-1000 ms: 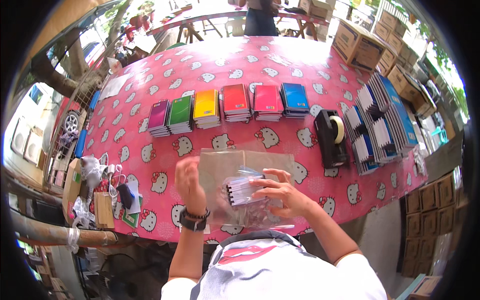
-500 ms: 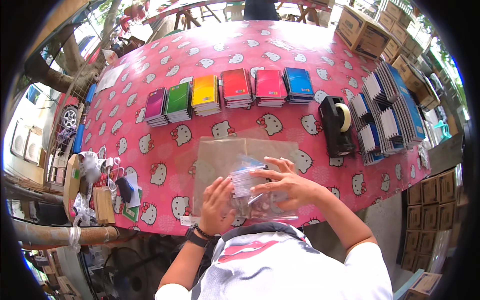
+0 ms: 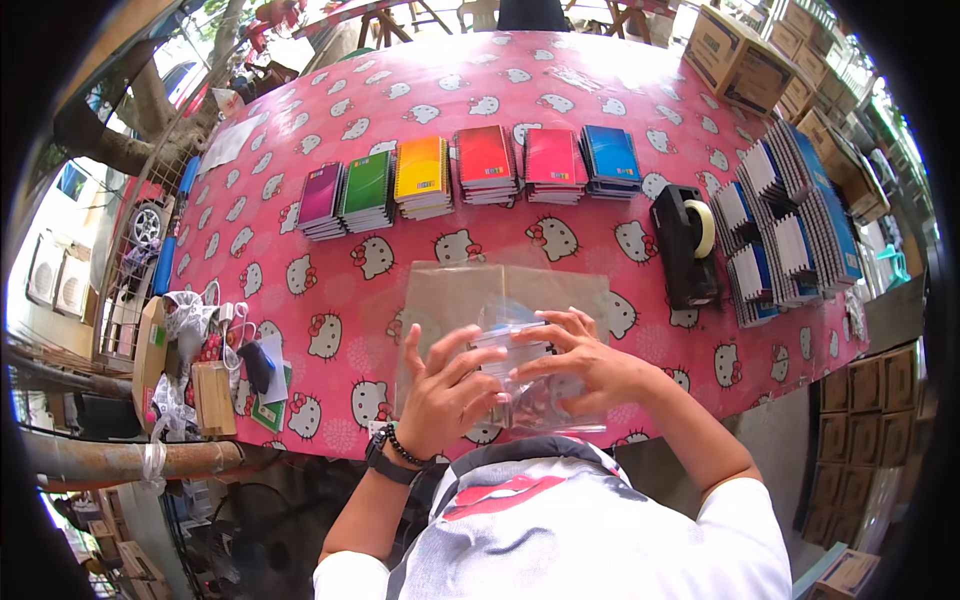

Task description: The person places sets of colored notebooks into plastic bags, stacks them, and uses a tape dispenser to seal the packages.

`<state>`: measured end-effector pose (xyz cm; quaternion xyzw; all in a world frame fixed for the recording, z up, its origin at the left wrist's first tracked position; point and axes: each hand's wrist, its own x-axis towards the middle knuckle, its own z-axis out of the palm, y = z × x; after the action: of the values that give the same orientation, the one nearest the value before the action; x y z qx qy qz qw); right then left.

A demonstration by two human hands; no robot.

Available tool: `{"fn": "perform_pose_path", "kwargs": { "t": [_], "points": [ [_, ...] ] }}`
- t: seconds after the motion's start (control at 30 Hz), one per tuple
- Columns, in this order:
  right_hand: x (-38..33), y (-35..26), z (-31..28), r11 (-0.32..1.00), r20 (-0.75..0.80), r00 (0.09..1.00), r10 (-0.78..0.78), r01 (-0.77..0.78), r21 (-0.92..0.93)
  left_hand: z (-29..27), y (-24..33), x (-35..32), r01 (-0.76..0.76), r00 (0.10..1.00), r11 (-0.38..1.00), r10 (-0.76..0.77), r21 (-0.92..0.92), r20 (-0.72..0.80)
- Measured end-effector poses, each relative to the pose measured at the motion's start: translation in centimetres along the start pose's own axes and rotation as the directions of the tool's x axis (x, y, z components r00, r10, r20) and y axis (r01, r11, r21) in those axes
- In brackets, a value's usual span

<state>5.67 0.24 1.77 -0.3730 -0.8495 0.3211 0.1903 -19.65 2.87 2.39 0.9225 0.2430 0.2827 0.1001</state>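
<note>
Loosely spread, both hands [image 3: 447, 385] [image 3: 597, 368] touch the stack [image 3: 527, 353].

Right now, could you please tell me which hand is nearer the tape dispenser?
Right: in view, the right hand is below and left of the tape dispenser; the left hand is farther left.

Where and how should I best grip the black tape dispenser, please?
Probably grip the tape dispenser across its near end, from above: its long body points away from you, and the pale tape roll sits toward the far end.
</note>
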Motion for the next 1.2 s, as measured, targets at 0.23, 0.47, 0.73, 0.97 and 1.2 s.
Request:
{"fn": "perform_pose_path", "kwargs": {
  "t": [0.23,0.47,0.73,0.97,1.2],
  "points": [
    [-0.2,-0.1,0.0,1.0,0.012,1.0,-0.009,0.009,-0.029,0.0,-0.2,-2.6,0.186,0.895,0.932,-0.292,-0.312,-0.336],
    [-0.2,-0.6,-0.3,0.99,0.082,0.996,0.02,-0.008,-0.141,1.5,-1.3,-3.2,0.164,0.975,0.976,-0.139,-0.141,0.171],
    [0.4,-0.3,0.4,0.99,0.146,0.989,0.036,-0.015,-0.144,2.0,-1.6,-0.5,0.094,0.958,0.983,-0.047,-0.156,0.283],
    [-4.5,3.5,-5.0,0.768,-0.649,0.651,0.394,0.156,0.622,1.5,-1.7,-1.3,0.15,0.95,0.98,-0.105,-0.133,0.295],
    [-16.8,16.0,-6.7,0.49,-0.649,0.028,0.76,-0.681,0.544,3.2,-1.6,-0.9,0.078,0.989,0.959,-0.039,-0.273,0.144]
  ]
}}
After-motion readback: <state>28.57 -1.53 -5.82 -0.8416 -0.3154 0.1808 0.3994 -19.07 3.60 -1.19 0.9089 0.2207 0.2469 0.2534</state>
